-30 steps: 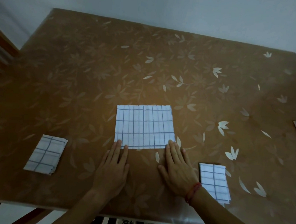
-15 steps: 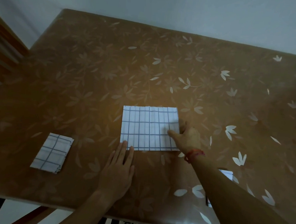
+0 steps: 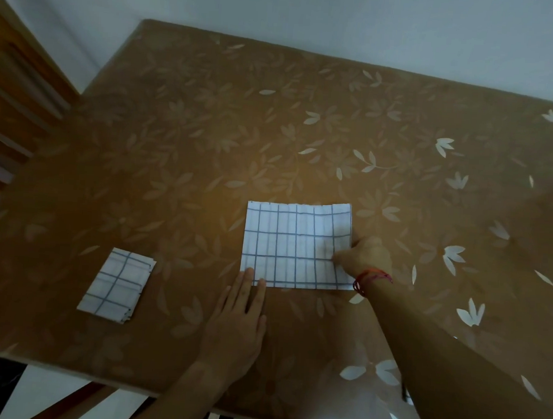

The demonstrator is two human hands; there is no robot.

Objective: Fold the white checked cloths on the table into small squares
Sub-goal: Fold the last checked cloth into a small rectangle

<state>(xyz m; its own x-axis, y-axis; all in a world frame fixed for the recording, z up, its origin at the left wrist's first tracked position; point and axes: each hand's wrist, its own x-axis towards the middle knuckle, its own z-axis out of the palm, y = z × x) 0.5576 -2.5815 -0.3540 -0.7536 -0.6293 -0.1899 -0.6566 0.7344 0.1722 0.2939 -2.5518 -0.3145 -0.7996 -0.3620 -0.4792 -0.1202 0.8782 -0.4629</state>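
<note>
- Cloth (image 3: 294, 244): flat rectangle, right edge pinched by right hand (image 3: 364, 258).
- Left hand (image 3: 239, 314): flat, pinning near-left corner.
- Advice: carry edge leftward, match corners squarely.

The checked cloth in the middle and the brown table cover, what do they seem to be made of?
The checked cloth looks like thin woven fabric, probably cotton, matte: fine creases and a wavy far edge. The table cover looks like vinyl or oilcloth, smooth, slightly glossy: light reflects off it near the front corner, and its leaf pattern seems printed.
</note>
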